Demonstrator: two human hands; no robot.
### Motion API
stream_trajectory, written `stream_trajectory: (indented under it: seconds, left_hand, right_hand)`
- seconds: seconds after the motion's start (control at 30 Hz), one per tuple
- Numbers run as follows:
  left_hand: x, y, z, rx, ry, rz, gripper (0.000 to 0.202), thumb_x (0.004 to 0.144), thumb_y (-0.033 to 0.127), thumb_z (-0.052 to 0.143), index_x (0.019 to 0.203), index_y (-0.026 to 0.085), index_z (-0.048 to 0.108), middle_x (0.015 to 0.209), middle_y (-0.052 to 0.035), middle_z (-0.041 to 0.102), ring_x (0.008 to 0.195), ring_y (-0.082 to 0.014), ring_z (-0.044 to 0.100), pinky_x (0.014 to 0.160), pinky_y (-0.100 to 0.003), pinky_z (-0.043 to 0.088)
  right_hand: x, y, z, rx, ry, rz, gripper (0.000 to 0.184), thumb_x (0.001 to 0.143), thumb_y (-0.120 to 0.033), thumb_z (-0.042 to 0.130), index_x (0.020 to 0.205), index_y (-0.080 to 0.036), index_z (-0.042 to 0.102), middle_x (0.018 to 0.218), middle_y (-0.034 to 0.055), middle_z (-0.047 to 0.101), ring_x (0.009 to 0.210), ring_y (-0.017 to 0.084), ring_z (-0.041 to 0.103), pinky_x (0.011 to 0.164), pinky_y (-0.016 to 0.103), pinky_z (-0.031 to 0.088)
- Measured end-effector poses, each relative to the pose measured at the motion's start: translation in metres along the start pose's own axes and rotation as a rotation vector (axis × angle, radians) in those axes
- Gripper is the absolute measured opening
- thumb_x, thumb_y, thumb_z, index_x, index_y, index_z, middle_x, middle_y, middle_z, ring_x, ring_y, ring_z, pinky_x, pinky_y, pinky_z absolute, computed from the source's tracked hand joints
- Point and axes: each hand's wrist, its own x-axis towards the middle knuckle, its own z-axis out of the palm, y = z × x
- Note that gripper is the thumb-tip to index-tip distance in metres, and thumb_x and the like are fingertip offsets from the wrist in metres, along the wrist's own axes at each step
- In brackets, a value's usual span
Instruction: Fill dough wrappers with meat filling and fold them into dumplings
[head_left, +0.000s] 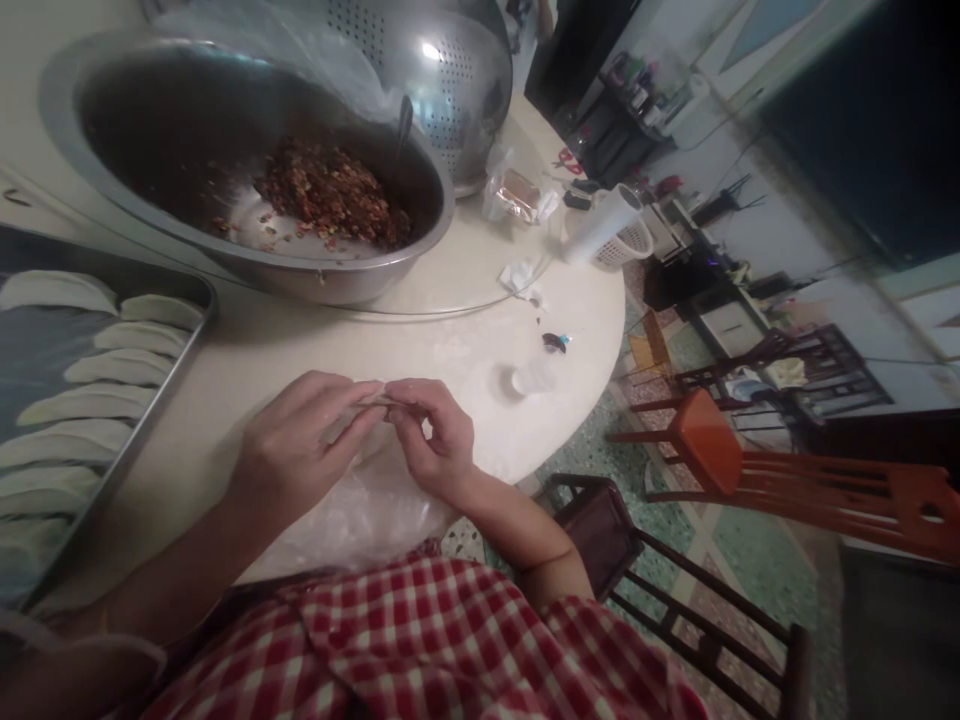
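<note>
My left hand (296, 435) and my right hand (439, 435) meet fingertip to fingertip above the near part of the table. Between them they pinch a dumpling (369, 399), of which only a thin pale edge shows; the fingers cover the rest. To the left, several folded white dumplings (86, 404) lie in rows on a metal tray (161, 395). Beyond my hands, a large steel bowl (337, 280) holds dark reddish-brown chopped filling (330, 190), and a spoon handle (403, 125) sticks up at its right side.
A steel colander (469, 90) stands behind the bowl. On the table's right side are a small clear cup (534, 378), a plastic-wrapped packet (517, 195), a white basket (626, 240) and red scissors (568, 162). Clear plastic (352, 520) lies under my hands. Chairs (705, 440) stand to the right.
</note>
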Motion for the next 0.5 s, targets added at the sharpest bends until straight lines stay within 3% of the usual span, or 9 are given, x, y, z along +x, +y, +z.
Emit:
stream_trajectory:
  seconds: [0.13, 0.2, 0.27, 0.33, 0.4, 0.5]
  left_hand:
    - [0.001, -0.002, 0.001, 0.038, -0.011, 0.066, 0.013, 0.088, 0.016, 0.067, 0.096, 0.025, 0.070, 0.085, -0.0008, 0.070, 0.077, -0.0162, 0.068, 0.074, -0.028, 0.056]
    - [0.000, -0.001, 0.001, 0.039, 0.011, 0.031, 0.008, 0.086, 0.019, 0.068, 0.092, 0.023, 0.070, 0.088, -0.0023, 0.070, 0.082, -0.0180, 0.068, 0.078, -0.030, 0.056]
    - [0.000, 0.000, 0.000, -0.048, -0.013, -0.086, 0.014, 0.085, 0.023, 0.070, 0.098, 0.023, 0.071, 0.099, -0.0042, 0.071, 0.088, -0.0191, 0.069, 0.080, -0.031, 0.057]
    - [-0.001, 0.002, 0.000, -0.220, -0.099, -0.273, 0.024, 0.085, 0.028, 0.070, 0.109, 0.025, 0.070, 0.103, -0.0032, 0.073, 0.081, -0.0166, 0.070, 0.073, -0.028, 0.058]
    - [0.000, 0.004, 0.000, -0.382, -0.162, -0.471, 0.027, 0.085, 0.032, 0.070, 0.112, 0.025, 0.070, 0.086, 0.0008, 0.074, 0.063, -0.0124, 0.067, 0.059, -0.023, 0.056]
    - [0.005, 0.009, 0.001, -0.558, -0.135, -0.662, 0.024, 0.080, 0.031, 0.075, 0.103, 0.023, 0.072, 0.062, 0.0050, 0.069, 0.049, -0.0104, 0.061, 0.051, -0.021, 0.053]
  right_hand:
    - [0.002, -0.003, 0.000, -0.009, -0.001, -0.019, 0.030, 0.089, -0.014, 0.060, 0.116, -0.027, 0.059, 0.108, 0.0081, 0.073, 0.101, 0.021, 0.072, 0.086, 0.035, 0.064]
    - [0.004, -0.005, -0.001, 0.010, 0.001, -0.039, 0.027, 0.090, -0.016, 0.059, 0.115, -0.026, 0.059, 0.108, 0.0084, 0.073, 0.102, 0.021, 0.071, 0.086, 0.035, 0.064]
    - [0.006, -0.008, -0.004, 0.037, 0.019, -0.074, 0.025, 0.092, -0.018, 0.058, 0.115, -0.026, 0.059, 0.107, 0.0080, 0.073, 0.102, 0.020, 0.071, 0.086, 0.034, 0.064]
    - [0.009, -0.012, -0.008, 0.069, 0.020, -0.088, 0.023, 0.094, -0.021, 0.056, 0.117, -0.026, 0.058, 0.107, 0.0077, 0.073, 0.104, 0.019, 0.071, 0.088, 0.034, 0.064]
    - [0.013, -0.016, -0.013, 0.109, -0.021, -0.074, 0.024, 0.096, -0.026, 0.054, 0.120, -0.026, 0.056, 0.111, 0.0080, 0.073, 0.105, 0.018, 0.071, 0.089, 0.034, 0.064]
    - [0.017, -0.024, -0.022, 0.153, -0.096, -0.041, 0.029, 0.097, -0.030, 0.053, 0.126, -0.027, 0.052, 0.117, 0.0093, 0.072, 0.108, 0.018, 0.072, 0.088, 0.033, 0.065]
